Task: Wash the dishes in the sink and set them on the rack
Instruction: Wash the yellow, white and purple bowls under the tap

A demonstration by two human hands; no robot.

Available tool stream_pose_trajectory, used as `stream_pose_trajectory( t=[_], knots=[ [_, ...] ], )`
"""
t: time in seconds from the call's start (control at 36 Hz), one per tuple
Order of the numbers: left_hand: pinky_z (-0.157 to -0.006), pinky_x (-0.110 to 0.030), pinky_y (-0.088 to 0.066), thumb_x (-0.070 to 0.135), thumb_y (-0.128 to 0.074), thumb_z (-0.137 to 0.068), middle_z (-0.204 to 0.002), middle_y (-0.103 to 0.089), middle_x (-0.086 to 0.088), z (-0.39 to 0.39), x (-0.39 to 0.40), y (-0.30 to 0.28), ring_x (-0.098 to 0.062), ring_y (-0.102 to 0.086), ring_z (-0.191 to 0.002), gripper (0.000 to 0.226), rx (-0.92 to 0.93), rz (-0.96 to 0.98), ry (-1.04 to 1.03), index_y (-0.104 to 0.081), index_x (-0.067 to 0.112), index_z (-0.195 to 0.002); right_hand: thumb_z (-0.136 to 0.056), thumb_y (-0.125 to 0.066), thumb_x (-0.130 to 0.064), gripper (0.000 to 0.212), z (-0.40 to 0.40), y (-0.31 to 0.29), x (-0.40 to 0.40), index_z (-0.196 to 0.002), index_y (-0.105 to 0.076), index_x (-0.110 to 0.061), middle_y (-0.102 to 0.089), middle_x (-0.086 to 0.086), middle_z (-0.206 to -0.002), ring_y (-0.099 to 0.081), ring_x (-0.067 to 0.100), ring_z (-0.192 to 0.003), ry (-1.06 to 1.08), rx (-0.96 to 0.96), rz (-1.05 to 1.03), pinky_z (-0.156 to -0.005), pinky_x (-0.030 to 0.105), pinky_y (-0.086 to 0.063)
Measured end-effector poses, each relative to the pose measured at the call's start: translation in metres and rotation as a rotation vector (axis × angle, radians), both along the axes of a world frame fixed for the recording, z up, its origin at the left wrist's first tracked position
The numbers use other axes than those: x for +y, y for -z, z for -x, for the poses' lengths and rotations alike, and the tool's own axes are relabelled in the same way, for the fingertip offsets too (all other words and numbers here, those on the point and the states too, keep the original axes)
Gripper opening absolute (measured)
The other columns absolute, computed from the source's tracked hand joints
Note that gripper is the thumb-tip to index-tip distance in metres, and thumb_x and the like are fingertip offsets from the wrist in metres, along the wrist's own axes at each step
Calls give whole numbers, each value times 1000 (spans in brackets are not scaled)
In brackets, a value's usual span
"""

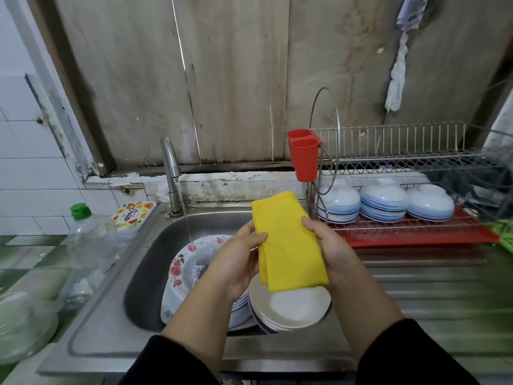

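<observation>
Both hands, left (236,262) and right (330,251), grasp the cloth (288,243) directly above the plates (294,307) in the sink (155,245).

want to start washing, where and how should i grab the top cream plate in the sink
Judging from this view, grip the top cream plate at its near right rim, coming from the right with the right hand. That edge is exposed and raised above the sink wall, since the stack leans. Its far edge sits under the yellow cloth that both hands hold, and the left hand covers the flowered plates.
</observation>
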State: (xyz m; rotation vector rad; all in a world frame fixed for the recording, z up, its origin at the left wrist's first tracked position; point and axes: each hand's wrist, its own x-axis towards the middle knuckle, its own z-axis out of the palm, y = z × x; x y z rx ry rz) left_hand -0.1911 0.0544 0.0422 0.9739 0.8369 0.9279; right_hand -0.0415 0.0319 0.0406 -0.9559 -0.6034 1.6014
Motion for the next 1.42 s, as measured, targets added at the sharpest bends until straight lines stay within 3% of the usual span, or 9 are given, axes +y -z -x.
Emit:
stream_pose_trajectory(
  t=[0.14,0.31,0.42,0.47,0.69,0.83,1.03,1.17,1.42],
  knots=[
    [-71,-25,-52,18,-43,-100,-90,-55,1,-1,7,21,-15,-53,-81,27,209,-25,-133,-55,20,-124,-97,-47,-31,31,-14,15,-5,-115,-53,-6,-67,14,-89,-63,30,-78,181,-33,73,-63,38,-46],
    [-103,-35,-41,26,-56,-90,-142,-44,-11,-4,19,76,-25,-52,-118,51,767,-190,-216,-45,19,-139,-96,-49,-27,18,-28,41,-15,-100,-57,-12,-70,6,-75,-64,24,-69,321,-42,72,-61,34,-47],
    [-103,-28,-31,21,-50,-93,-145,-27,-16,-7,16,95,-30,-40,-128,52,990,-213,-212,-38,17,-143,-92,-54,-9,35,-29,63,-16,-127,-48,-10,-63,14,-114,-62,29,-91,411,-164,20,-73,38,-52],
    [-101,-28,-32,19,-49,-94,-144,-28,-16,-8,13,100,-31,-40,-126,51,1055,-257,-212,-37,17,-144,-90,-55,-4,34,-28,71,-18,-122,-46,-14,-59,12,-115,-59,27,-91,451,-230,28,-74,37,-50],
    [-89,-35,-45,10,-42,-91,-135,-46,-20,-3,22,118,-33,-57,-102,46,1053,-280,-173,-48,12,-137,-91,-48,3,26,-15,87,-25,-96,-45,-23,-58,1,-93,-55,19,-79,499,-363,-4,-64,30,-45],
    [-74,-29,-39,12,-38,-93,-124,-53,-23,-1,26,125,-26,-48,-83,36,1104,-279,-143,-57,5,-123,-91,-47,1,27,-14,90,-27,-109,-44,-19,-56,-4,-92,-53,13,-75,508,-500,19,-62,28,-43],
    [-89,-38,-49,19,-34,-92,-139,-45,-20,2,29,128,-28,-52,-90,47,1083,-243,-141,-49,24,-137,-90,-47,0,24,-15,93,-27,-104,-46,-20,-54,-4,-86,-51,14,-71,530,-561,56,-57,28,-39],
    [-93,-34,-44,20,-38,-94,-139,-48,-13,2,25,123,-29,-52,-115,51,1047,-219,-166,-38,27,-145,-88,-49,-4,22,-15,98,-24,-100,-47,-22,-55,-3,-89,-52,16,-74,572,-639,71,-65,31,-41],
    [-73,-29,-43,21,-35,-95,-127,-53,-18,0,26,124,-24,-49,-74,45,1083,-249,-200,-51,29,-136,-88,-48,-5,22,-13,102,-23,-101,-47,-23,-57,-5,-88,-53,16,-76,565,-737,49,-65,30,-42]
  ],
)
